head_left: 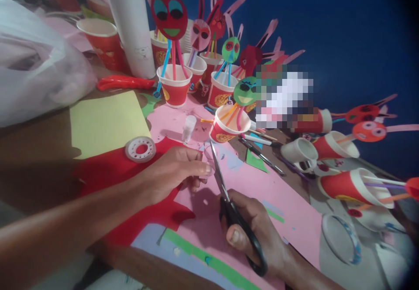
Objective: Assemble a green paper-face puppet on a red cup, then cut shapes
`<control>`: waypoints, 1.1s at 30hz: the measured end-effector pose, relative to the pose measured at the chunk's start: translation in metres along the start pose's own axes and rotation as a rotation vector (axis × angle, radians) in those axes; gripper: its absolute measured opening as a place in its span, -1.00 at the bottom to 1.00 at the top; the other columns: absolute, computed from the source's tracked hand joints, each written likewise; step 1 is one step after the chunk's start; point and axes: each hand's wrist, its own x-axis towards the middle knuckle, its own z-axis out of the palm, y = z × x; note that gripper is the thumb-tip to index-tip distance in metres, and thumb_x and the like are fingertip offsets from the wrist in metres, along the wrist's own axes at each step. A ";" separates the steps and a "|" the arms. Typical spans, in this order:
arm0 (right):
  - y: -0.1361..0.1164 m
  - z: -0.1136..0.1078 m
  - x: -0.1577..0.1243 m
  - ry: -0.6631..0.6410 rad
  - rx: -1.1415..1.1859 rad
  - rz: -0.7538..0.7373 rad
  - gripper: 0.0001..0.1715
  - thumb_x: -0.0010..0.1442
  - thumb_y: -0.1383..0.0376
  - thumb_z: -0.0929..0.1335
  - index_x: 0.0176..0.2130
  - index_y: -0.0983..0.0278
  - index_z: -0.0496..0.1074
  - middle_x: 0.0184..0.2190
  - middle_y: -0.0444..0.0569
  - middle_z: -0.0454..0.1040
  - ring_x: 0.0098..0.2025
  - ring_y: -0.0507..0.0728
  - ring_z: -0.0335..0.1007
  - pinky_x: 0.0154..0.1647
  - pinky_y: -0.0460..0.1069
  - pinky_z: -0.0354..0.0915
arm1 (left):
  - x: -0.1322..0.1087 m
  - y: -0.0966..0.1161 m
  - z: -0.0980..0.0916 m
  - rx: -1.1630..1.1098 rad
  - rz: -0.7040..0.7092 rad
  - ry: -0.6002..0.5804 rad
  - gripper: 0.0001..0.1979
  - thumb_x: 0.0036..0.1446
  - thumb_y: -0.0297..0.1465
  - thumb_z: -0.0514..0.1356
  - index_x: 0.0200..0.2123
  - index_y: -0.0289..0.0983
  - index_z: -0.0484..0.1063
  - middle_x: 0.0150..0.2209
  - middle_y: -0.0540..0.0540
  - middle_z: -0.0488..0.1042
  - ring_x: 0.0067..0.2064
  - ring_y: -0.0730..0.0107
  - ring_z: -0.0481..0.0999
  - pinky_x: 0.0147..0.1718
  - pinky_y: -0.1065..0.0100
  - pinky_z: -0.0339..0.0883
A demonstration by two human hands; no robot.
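My left hand [185, 168] pinches a small piece of pale pink paper [210, 171] between thumb and fingers; much of it is hidden or blends with the sheet below. In my right hand [255, 222] are black-handled scissors [223, 183], with my thumb and fingers around the loops. Their blades point up and away from me, just right of the held paper, and look nearly together. Whether they touch the paper I cannot tell. Beneath both hands lies a large pink sheet [294, 211], with red paper [131, 211] to its left.
Red-and-white paper cups [175, 93] with paper-faced straw figures [169, 15] stand behind and to the right. A white ring [140, 149], a yellow sheet [108, 124], a small clear container [189, 128], pens [263, 157], a mug [299, 155] and a tape roll [342, 237] lie around.
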 end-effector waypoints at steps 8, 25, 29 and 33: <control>0.001 0.000 -0.001 -0.047 0.011 0.011 -0.46 -0.02 -0.13 0.36 -0.39 0.27 0.24 -0.58 -0.25 0.04 -0.55 -0.04 -0.07 -0.60 -0.12 -0.07 | -0.001 0.005 0.002 0.070 0.002 0.065 -0.85 -0.14 -0.39 0.20 -0.65 -0.31 0.34 -0.68 0.04 0.37 -0.62 0.54 0.32 -0.61 0.46 0.11; 0.002 -0.001 -0.001 -0.057 0.024 -0.001 -0.48 -0.01 -0.10 0.37 -0.38 0.28 0.26 -0.62 -0.25 0.09 -0.58 -0.04 -0.04 -0.61 -0.13 -0.06 | -0.001 0.009 0.002 0.077 0.011 0.066 -0.87 -0.21 -0.42 0.20 -0.68 -0.31 0.33 -0.71 0.07 0.35 -0.64 0.55 0.34 -0.62 0.49 0.21; 0.001 -0.001 0.000 -0.046 0.022 -0.011 -0.47 -0.03 -0.11 0.39 -0.39 0.29 0.27 -0.61 -0.25 0.09 -0.58 -0.04 -0.04 -0.62 -0.13 -0.05 | -0.001 0.007 0.002 0.087 0.020 0.069 -0.87 -0.21 -0.41 0.19 -0.69 -0.31 0.33 -0.71 0.07 0.35 -0.64 0.55 0.33 -0.63 0.49 0.21; 0.002 -0.001 0.000 -0.041 0.010 -0.006 -0.48 -0.03 -0.10 0.39 -0.39 0.28 0.27 -0.62 -0.26 0.07 -0.59 -0.04 -0.06 -0.62 -0.12 -0.06 | -0.001 0.008 0.001 0.086 0.014 0.064 -0.88 -0.21 -0.43 0.19 -0.68 -0.31 0.34 -0.71 0.07 0.35 -0.64 0.54 0.35 -0.62 0.48 0.22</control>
